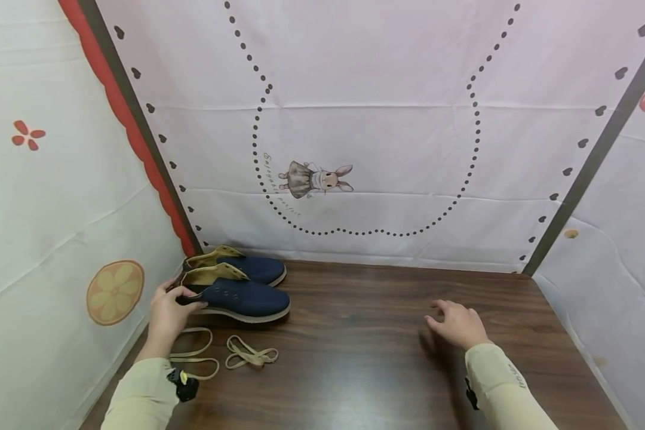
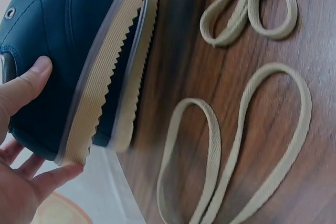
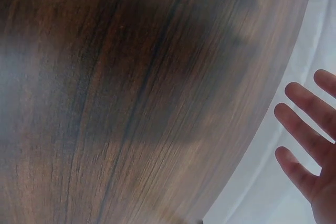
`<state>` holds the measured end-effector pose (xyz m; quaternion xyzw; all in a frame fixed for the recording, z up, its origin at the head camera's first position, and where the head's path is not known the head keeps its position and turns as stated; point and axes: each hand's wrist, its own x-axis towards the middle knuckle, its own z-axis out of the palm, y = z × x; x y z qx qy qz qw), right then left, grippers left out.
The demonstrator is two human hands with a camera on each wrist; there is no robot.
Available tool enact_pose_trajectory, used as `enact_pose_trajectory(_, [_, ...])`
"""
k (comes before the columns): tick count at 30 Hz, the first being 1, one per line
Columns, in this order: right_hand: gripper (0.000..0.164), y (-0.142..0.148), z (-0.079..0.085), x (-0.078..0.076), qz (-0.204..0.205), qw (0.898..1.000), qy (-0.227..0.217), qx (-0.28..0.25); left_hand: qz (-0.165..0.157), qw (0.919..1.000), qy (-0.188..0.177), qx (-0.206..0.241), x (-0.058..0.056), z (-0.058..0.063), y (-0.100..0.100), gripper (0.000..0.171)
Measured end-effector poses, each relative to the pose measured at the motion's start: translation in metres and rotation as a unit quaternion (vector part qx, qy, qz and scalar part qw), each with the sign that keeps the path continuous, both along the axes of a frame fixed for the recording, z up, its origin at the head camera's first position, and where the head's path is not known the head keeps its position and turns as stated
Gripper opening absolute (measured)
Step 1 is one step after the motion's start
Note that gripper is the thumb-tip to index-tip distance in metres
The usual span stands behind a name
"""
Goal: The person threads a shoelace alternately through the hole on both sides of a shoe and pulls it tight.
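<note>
At the table's far left corner, my left hand (image 1: 166, 315) grips the heel of a navy blue shoe (image 1: 255, 298). Its thumb lies on the outer side near the collar, and in the left wrist view the fingers (image 2: 55, 178) reach round the heel by the ribbed beige sole (image 2: 94, 90). Right behind it stands a matching shoe (image 1: 262, 270), partly hidden. Both have tan linings and no laces in their eyelets. My right hand (image 1: 458, 325) hovers over the right part of the table with fingers spread, holding nothing.
Two beige shoelaces lie on the wooden table (image 1: 355, 334): a looped lace (image 1: 201, 360) by the left forearm and a folded lace (image 1: 251, 356) right of it. White printed cloth (image 1: 376, 149) hangs behind the table and along both sides.
</note>
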<state>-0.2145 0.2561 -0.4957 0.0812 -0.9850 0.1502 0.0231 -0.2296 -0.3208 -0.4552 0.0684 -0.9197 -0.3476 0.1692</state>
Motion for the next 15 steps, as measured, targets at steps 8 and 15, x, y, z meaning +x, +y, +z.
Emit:
enact_pose_trajectory(8, [0.041,-0.003,0.003,0.003,0.002,1.0,0.004,-0.004,-0.015,0.9997,-0.002,0.019,-0.001,0.0,0.03,0.02])
enact_pose_trajectory(15, [0.04,-0.009,0.004,0.004,0.008,1.0,0.004,-0.007,-0.023,0.9987,0.011,0.044,0.0,-0.006,0.065,0.019])
